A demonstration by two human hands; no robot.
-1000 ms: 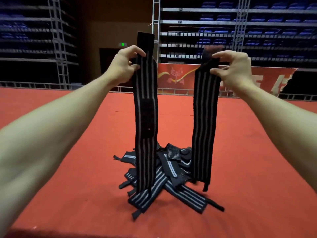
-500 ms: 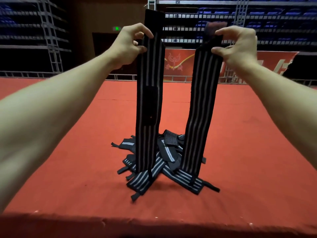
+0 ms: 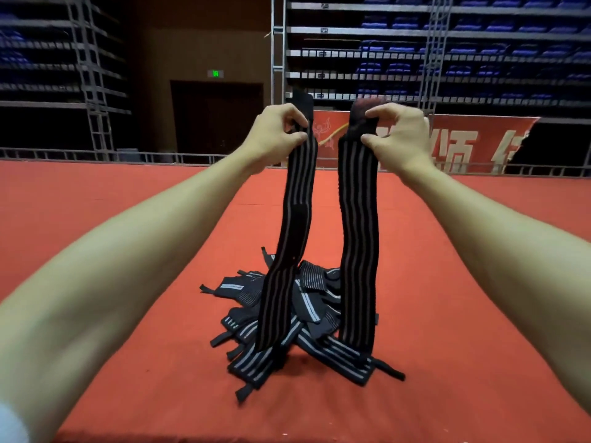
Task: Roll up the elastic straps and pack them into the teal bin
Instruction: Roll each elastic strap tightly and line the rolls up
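Two black elastic straps with grey stripes hang in front of me. My left hand (image 3: pixel 277 132) pinches the top of the left strap (image 3: pixel 292 238), whose lower end swings to the left. My right hand (image 3: pixel 396 132) pinches the top of the right strap (image 3: pixel 357 238), which hangs nearly straight. Below them a pile of several more striped straps (image 3: pixel 297 324) lies tangled on the red cloth-covered table (image 3: pixel 128 346). The teal bin is not in view.
The table's far edge lies well beyond the pile. Behind it run a metal railing (image 3: pixel 96 155), a red banner (image 3: pixel 473 145), a dark doorway and tiers of blue seats on scaffolding.
Both hands have come closer together, bringing the two hanging straps nearer each other. The left strap's lower end has swung left. My view has tilted up.
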